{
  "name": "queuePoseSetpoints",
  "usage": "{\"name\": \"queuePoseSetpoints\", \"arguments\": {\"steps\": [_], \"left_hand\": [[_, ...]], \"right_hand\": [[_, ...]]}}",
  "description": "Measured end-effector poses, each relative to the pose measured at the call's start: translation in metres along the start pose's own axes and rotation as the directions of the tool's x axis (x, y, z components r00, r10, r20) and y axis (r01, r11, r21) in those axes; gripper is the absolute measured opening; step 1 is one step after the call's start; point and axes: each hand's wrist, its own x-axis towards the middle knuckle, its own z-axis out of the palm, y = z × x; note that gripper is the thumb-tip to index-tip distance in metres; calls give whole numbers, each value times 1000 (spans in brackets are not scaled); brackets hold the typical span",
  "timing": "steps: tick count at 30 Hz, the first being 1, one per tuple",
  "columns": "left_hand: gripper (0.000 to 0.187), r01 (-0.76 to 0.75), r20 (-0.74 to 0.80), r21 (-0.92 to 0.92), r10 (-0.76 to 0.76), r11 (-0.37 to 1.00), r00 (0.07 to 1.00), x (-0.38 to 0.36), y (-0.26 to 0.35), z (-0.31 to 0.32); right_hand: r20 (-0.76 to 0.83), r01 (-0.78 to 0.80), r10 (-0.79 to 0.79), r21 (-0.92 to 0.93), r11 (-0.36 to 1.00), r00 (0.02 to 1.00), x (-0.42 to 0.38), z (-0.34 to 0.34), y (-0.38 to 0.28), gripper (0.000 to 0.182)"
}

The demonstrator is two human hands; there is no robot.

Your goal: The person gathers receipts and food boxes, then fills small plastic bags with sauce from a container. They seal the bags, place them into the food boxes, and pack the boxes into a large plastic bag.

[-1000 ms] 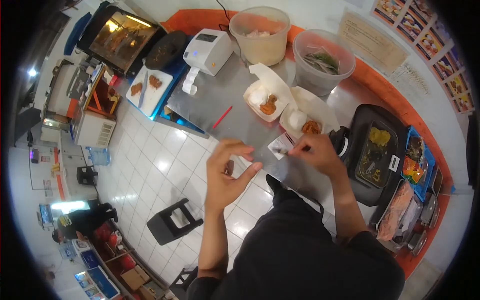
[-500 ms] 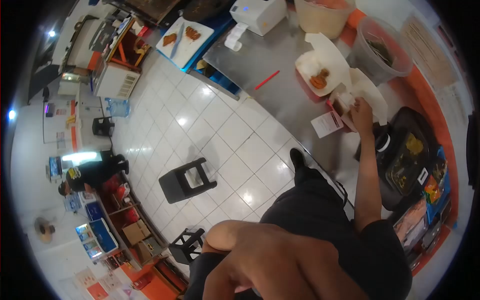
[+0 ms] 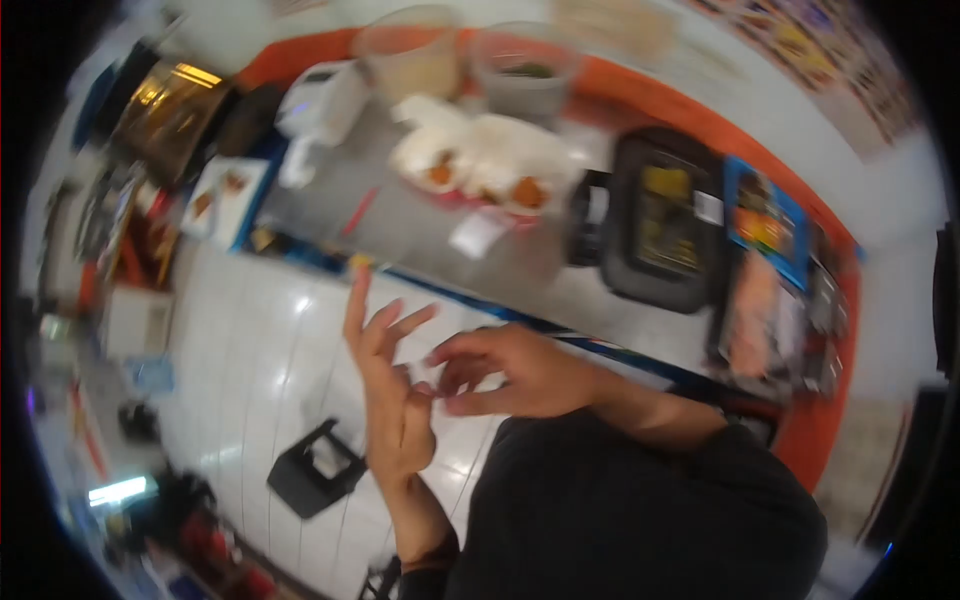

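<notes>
Both of my hands are raised in front of my body, near the counter's front edge. My left hand has its fingers spread and holds nothing I can see. My right hand meets it at the thumb side, fingers curved and parted from the thumb, with no object visible between them. Blur hides the exact contact. Beyond them on the metal counter sit two open takeaway boxes, the left box and the right box, both with brownish-orange food inside. A white printed slip lies before them.
A red pen and a white printer are left of the boxes. Behind stand clear tubs. To the right is a black tray with yellowish food. A black stool stands on the tiled floor.
My right hand has left the right-hand box and come back to meet my left hand. My left hand has moved farther out from my body. The view has turned toward the counter.
</notes>
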Motion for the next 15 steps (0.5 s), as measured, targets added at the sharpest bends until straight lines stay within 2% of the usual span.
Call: {"name": "queuePoseSetpoints", "arguments": {"steps": [1, 2, 4, 7, 8, 10, 11, 14, 15], "left_hand": [[62, 24, 69, 71, -29, 997, 997, -8, -1, 11], [60, 36, 124, 27, -40, 999, 991, -17, 1, 24], [56, 21, 211, 2, -21, 1000, 977, -29, 5, 45], [60, 156, 307, 103, -180, 982, 935, -34, 29, 78], [62, -2, 307, 290, -91, 957, 947, -35, 38, 92], [69, -302, 338, 607, 105, 735, 935, -36, 56, 120], [52, -303, 253, 617, 181, 727, 950, -41, 63, 135], [40, -192, 454, 338, 19, 921, 891, -58, 70, 172], [36, -89, 476, 248, -41, 965, 878, -60, 78, 197]], "right_hand": [[-100, 49, -56, -66, 997, 993, -16, 7, 11, 34], [-176, 28, -26, 9, 1000, 984, -31, 11, 29, 27], [-226, 49, 5, 232, 971, 974, -65, 12, 47, 18], [-253, -97, 153, 223, 970, 955, -115, 0, 35, 13], [-334, -82, 149, 208, 975, 931, -130, -4, 39, 12], [-482, -53, 135, 180, 982, 866, -157, -15, 58, 11], [-535, 59, 34, 156, 986, 844, -170, -23, 74, 10], [-649, -17, -21, -53, 998, 760, -220, -47, 66, 11], [-659, 67, -52, -2, 998, 751, -239, -56, 64, 13]]}}
